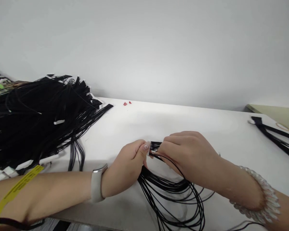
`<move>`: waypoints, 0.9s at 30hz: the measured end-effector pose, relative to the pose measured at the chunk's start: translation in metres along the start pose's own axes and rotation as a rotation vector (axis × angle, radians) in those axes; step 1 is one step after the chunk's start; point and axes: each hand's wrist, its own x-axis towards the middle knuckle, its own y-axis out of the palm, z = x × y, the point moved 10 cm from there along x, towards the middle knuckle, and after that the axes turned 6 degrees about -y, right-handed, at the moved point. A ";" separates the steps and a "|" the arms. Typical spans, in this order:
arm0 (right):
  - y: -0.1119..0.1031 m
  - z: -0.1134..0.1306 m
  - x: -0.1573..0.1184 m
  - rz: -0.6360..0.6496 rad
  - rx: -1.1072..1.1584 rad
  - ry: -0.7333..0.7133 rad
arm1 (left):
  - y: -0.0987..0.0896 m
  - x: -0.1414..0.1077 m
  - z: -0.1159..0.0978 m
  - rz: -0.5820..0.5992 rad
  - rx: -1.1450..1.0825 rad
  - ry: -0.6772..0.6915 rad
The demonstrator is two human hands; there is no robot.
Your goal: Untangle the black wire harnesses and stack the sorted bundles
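Near the table's middle, my left hand point(127, 166) pinches a small white connector point(148, 148) between thumb and fingers. Several thin black wires point(155, 145) run from the connector's right side into my right hand point(185, 154), whose fingers are closed round them. Below both hands the black wires point(168, 186) hang in wide loops over the white table and towards its front edge. One wire curves separately beneath my right hand. The right fingertips are partly hidden behind the hand.
A large heap of black wire harnesses point(38, 118) with white connectors covers the left of the white table point(139, 118). Small red pieces point(125, 103) lie near the back edge. Another black harness point(267, 128) lies at the right. A yellow label point(16, 189) crosses my left forearm.
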 end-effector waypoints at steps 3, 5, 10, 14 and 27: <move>0.002 0.001 -0.001 -0.004 0.004 -0.024 | 0.001 0.003 0.002 0.016 0.008 0.005; 0.005 0.002 -0.002 0.012 0.005 -0.041 | 0.002 0.004 0.004 0.023 0.016 0.006; 0.009 0.011 -0.001 -0.008 -0.010 -0.103 | 0.002 0.004 0.005 0.019 0.036 0.009; 0.011 0.018 -0.003 -0.063 -0.022 -0.163 | 0.003 0.004 0.003 0.019 0.052 0.018; 0.004 0.009 -0.005 -0.104 -0.045 -0.098 | 0.005 0.008 0.000 0.074 0.117 0.046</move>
